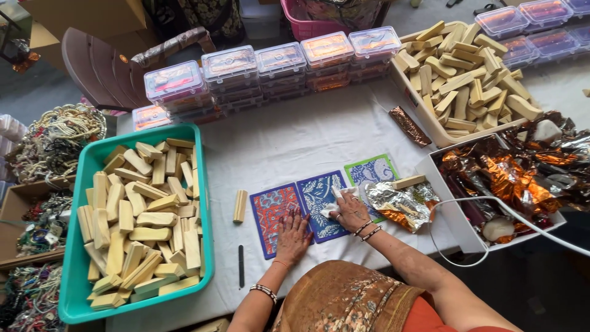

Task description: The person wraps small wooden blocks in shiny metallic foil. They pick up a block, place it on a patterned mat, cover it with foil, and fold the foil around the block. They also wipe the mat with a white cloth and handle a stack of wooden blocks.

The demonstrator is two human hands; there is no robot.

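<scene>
My left hand lies flat, fingers spread, on a red and blue patterned stencil card on the white table cover. My right hand presses a crumpled white cloth onto a blue patterned stencil card beside it. A green patterned card lies just to the right, partly under a sheet of silver and copper foil. One pale wooden block lies left of the cards, another rests on the foil's far edge.
A teal tray of several pale blocks stands at the left; a white tray with more at the back right. Clear lidded boxes line the far edge. A box of crumpled copper foil sits right. A dark thin tool lies near the front.
</scene>
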